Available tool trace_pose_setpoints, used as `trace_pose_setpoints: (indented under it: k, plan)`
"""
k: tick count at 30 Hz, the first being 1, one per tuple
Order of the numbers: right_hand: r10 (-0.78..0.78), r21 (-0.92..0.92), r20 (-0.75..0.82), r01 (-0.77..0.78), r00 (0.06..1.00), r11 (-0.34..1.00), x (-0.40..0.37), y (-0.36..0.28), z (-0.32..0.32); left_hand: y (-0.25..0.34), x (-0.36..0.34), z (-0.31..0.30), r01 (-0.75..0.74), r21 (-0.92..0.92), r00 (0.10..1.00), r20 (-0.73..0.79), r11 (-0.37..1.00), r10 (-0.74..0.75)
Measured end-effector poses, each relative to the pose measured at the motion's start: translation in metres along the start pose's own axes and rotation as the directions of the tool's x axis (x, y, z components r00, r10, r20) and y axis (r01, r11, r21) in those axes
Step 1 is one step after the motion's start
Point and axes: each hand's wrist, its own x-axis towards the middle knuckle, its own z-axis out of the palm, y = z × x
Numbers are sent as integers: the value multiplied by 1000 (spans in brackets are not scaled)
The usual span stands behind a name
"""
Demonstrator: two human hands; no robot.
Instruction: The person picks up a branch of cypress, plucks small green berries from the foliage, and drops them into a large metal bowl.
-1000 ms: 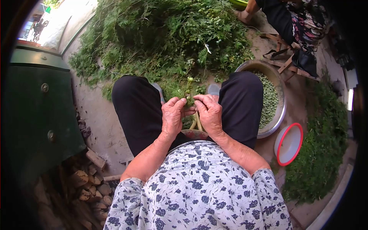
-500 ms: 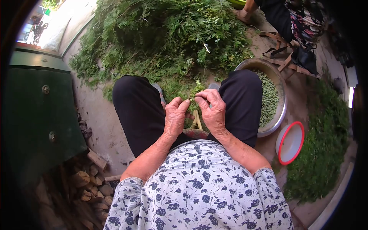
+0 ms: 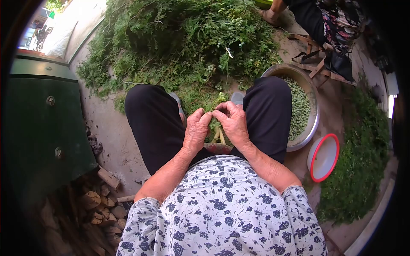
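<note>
At frame centre, left hand (image 3: 197, 129) and right hand (image 3: 232, 124) pinched one sprig (image 3: 219, 100) between two knees (image 3: 146, 97), one overlapping one basin's rim (image 3: 317, 115).

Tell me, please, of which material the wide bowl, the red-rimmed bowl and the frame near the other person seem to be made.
Wide bowl: probably metal, smooth but dulled; its rim shines silvery.
Red-rimmed bowl: likely plastic, smooth, pale inside; enamel is possible.
Frame: apparently wood, seemingly unpainted, judging by its brown, straight bars.
</note>
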Motion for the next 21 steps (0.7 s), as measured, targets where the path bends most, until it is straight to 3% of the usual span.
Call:
trace_pose_setpoints:
  k: [1, 2, 4, 5, 7, 10, 11, 15, 18, 21]
  plan:
    - [57, 120, 14, -58, 998, 991, 1, 4, 1, 1, 0, 1, 10, -29, 1000, -5, 1000, -10]
    - [56, 120, 13, -58, 998, 991, 1, 8, 1, 3, -2, 2, 9, -28, 1000, -4, 1000, -10]
    - [111, 334, 51, -122, 992, 935, 1, 12, 1, 10, -4, 4, 145, -231, 989, 45, 962, -138]
    - [111, 334, 51, -122, 992, 935, 0, 12, -1, 8, -3, 2, 145, -231, 989, 45, 962, -138]
    - [244, 540, 113, -266, 963, 799, -1, 12, -5, 5, 1, -2, 192, -340, 981, 86, 921, -173]
    - [258, 624, 74, -246, 963, 742, 1, 11, -7, 5, 2, -2, 225, -376, 974, 69, 899, -215]
    - [276, 667, 125, -287, 953, 687, 3, 14, -11, 4, 2, -2, 225, -375, 974, 69, 899, -215]
    - [307, 692, 179, -342, 935, 636, 4, 2, -12, 1, 4, -4, 250, -373, 966, 153, 893, -207]
    - [287, 657, 198, -344, 937, 671, 3, 2, -9, 2, 3, -5, 279, -390, 957, 184, 878, -222]
    - [229, 551, 151, -275, 962, 788, 0, 6, -6, 4, 3, -7, 293, -397, 953, 191, 870, -234]
